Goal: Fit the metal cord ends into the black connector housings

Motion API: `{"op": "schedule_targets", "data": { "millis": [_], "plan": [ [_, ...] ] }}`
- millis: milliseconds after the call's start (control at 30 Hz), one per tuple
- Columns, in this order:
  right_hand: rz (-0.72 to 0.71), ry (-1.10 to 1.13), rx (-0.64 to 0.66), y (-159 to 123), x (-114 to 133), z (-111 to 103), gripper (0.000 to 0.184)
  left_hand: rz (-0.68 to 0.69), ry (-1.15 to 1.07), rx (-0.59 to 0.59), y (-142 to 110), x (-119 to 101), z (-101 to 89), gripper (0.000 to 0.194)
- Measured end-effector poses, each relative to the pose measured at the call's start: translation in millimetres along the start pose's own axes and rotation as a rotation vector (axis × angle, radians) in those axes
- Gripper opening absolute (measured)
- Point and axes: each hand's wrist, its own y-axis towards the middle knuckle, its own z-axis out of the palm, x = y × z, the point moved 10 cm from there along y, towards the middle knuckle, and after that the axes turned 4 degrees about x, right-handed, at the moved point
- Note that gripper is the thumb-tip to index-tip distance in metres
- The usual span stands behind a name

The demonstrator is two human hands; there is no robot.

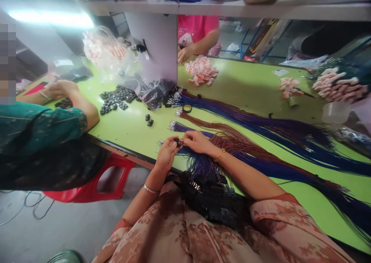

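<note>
My left hand [168, 151] is closed on a small black connector housing [177, 141] near the table's front edge. My right hand [197, 142] pinches at the housing's right side; what lies between its fingertips is too small to make out, possibly a wire end. Under and beside my hands run bundles of blue wires [199, 164] and brown wires [232, 135] with metal-tipped ends. In my lap sit several black connectors [214, 197] with wires attached. Two loose black housings [148, 120] lie on the green table ahead of my left hand.
Black housings [117, 98] are heaped at the left, near a plastic bag [155, 93]. A tape roll [187, 108] lies by the wires. Pink-white connectors [202, 70] are piled farther back. A co-worker's arm [84, 100] rests at left; another person [199, 35] sits opposite. A shelf [261, 8] hangs overhead.
</note>
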Motion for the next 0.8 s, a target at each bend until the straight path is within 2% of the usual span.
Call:
{"op": "schedule_targets", "data": {
  "millis": [267, 433, 667, 800],
  "plan": [
    [-0.069, -0.123, -0.025, -5.2, 10.5, -0.5, 0.019, 0.042, 0.125, -0.031, -3.6, 0.2, 1.5, 0.038],
    [-0.004, -0.061, 0.005, -1.4, 1.9, 5.1, 0.022, 0.064, 0.105, -0.062, -3.7, -2.2, -1.4, 0.039],
    [-0.044, -0.129, -0.016, -2.8, 5.2, 4.7, 0.021, 0.029, 0.119, -0.019, -4.5, -2.9, 1.1, 0.039],
    [-0.030, -0.146, -0.005, -2.7, 3.5, 6.6, 0.021, 0.112, 0.214, -0.038, -5.7, -6.3, 2.6, 0.036]
  ]
}}
